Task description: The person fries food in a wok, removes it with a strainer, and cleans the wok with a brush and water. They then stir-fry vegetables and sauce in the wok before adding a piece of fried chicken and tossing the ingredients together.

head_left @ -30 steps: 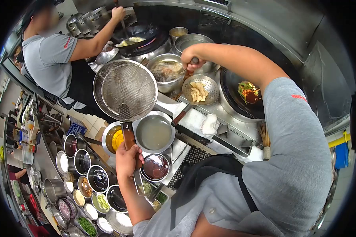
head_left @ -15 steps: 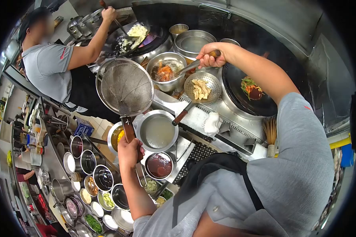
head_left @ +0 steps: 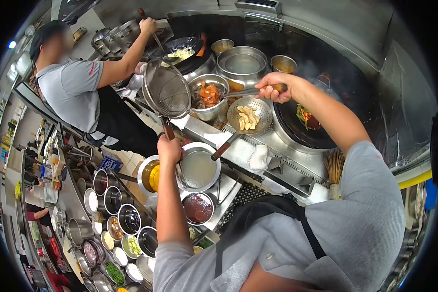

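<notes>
My left hand grips the wooden handle of a large round mesh strainer, which is tilted beside a metal pot. A ladle's metal handle also runs below that hand. My right hand is closed round the wooden end of a long metal utensil. Its far end reaches the pot, where orange-red food shows above the liquid. Just below the utensil, a perforated ladle holds pale sliced pieces.
A co-worker at the left holds a utensil over another wok. At the right, a wok contains shredded vegetables. A pot of cloudy liquid, a sauce bowl and a bamboo brush stand nearer.
My left hand and the strainer have moved up and toward the pot, the strainer now tilted. My right hand has shifted slightly right and down. The orange-red food is higher in the pot.
</notes>
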`<control>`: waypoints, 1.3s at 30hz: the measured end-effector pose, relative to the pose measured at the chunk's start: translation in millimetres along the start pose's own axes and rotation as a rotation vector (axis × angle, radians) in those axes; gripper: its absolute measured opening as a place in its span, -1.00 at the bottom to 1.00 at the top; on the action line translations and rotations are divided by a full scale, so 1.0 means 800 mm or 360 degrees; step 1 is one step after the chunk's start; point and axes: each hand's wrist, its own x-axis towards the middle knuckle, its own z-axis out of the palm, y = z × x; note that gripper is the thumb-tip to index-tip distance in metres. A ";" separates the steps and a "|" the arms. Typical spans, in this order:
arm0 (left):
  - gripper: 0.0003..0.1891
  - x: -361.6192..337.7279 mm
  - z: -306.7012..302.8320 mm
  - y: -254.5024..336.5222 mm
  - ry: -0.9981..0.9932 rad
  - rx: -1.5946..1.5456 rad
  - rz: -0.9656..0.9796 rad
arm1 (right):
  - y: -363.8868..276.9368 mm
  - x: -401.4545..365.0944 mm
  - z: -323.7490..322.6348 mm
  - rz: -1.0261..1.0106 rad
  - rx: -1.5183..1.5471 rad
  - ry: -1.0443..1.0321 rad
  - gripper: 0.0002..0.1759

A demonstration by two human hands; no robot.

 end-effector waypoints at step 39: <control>-0.86 0.059 0.103 -0.029 -0.0797 -0.1048 -0.0544 | 0.111 0.007 0.026 -0.1530 -0.1936 0.1104 -0.72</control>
